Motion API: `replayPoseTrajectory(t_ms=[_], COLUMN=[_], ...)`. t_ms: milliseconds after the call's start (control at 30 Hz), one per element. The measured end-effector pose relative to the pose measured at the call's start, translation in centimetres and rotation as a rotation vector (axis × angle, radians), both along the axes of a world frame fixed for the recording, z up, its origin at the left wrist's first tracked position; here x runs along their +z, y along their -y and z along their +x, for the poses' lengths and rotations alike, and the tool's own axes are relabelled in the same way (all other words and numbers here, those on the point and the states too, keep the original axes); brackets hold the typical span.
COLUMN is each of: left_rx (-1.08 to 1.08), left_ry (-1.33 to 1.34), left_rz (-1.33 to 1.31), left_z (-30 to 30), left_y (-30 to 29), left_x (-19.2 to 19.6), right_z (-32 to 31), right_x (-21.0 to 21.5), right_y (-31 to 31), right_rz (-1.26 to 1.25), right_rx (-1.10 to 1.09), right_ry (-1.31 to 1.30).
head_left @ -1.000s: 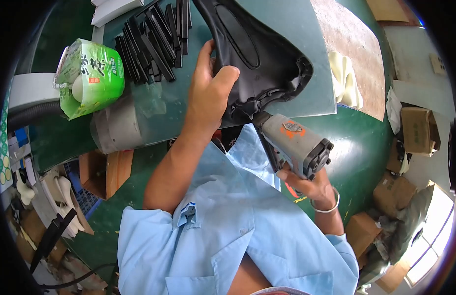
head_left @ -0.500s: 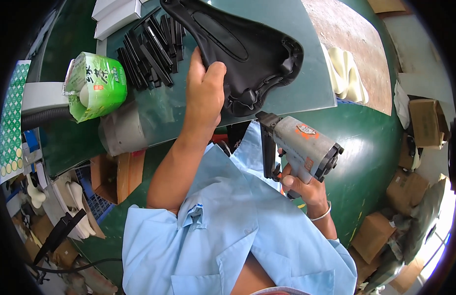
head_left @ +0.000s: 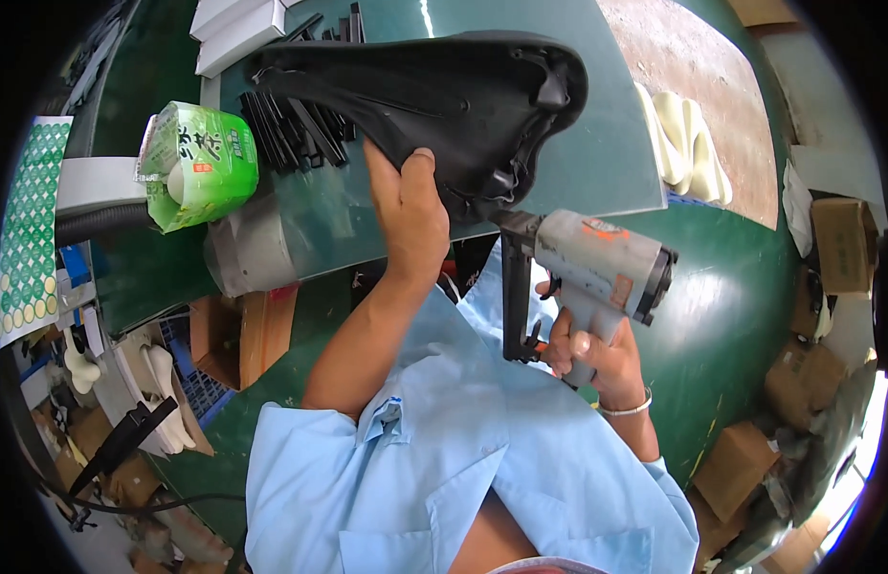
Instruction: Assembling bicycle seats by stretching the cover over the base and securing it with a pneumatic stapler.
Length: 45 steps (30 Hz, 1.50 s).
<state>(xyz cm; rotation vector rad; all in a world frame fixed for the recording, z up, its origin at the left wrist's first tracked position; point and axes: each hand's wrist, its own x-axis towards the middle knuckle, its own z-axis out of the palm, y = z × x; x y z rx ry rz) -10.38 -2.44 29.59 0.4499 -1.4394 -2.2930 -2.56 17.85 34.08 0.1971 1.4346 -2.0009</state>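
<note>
A black bicycle saddle (head_left: pixel 434 105) is held over the table, its narrow nose to the left and its wide back to the right. My left hand (head_left: pixel 412 206) grips its near edge, with the thumb on top and the other fingers partly hidden. My right hand (head_left: pixel 597 359) is wrapped round the handle of a grey pneumatic staple gun (head_left: pixel 597 258). The dark nose of the gun is at the saddle's near rear corner; whether they touch I cannot tell.
On the green table (head_left: pixel 607 153) lie several black strips (head_left: pixel 300 129) and white boxes (head_left: pixel 238 33). A green bag (head_left: pixel 200 167) stands at the left. Cream saddle-shaped pieces (head_left: pixel 688 143) rest at the right. Cardboard boxes (head_left: pixel 736 469) line the right side; another box (head_left: pixel 243 340) stands below the table.
The saddle has turned, bringing its nose lower and its hollow side more into view. The staple gun has tilted and its nose has come up against or near the saddle's rear corner.
</note>
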Motion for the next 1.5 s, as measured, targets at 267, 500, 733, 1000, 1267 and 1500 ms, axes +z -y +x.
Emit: replayPoseTrajectory(t_ms=[267, 500, 733, 1000, 1267, 1500], left_rx=[0.116, 0.233, 0.086, 0.038, -0.650, -0.502], left_ry=[-0.037, -0.008, 0.066, -0.093, 0.070, 0.160], left_rz=[0.099, -0.022, 0.124, -0.945, -1.603, -1.277], left_z=[0.5, 1.1, 4.1, 7.6, -2.7, 0.9], left_y=[-0.9, -1.5, -0.8, 8.8, 9.2, 6.4], left_x=[-1.2, -1.5, 0.2, 7.3, 7.3, 5.4], right_z=[-0.5, 0.1, -0.3, -1.7, 0.6, 0.8], right_x=[-1.0, -0.2, -0.1, 0.7, 0.4, -0.2], right_y=[0.6, 1.7, -0.2, -2.2, -3.3, -4.4], right_rz=[-0.059, -0.070, -0.007, 0.125, 0.240, 0.280], right_rx=[0.064, 0.080, 0.108, 0.210, 0.121, -0.125], right_ry=[0.022, 0.069, 0.021, -0.071, -0.137, -0.282])
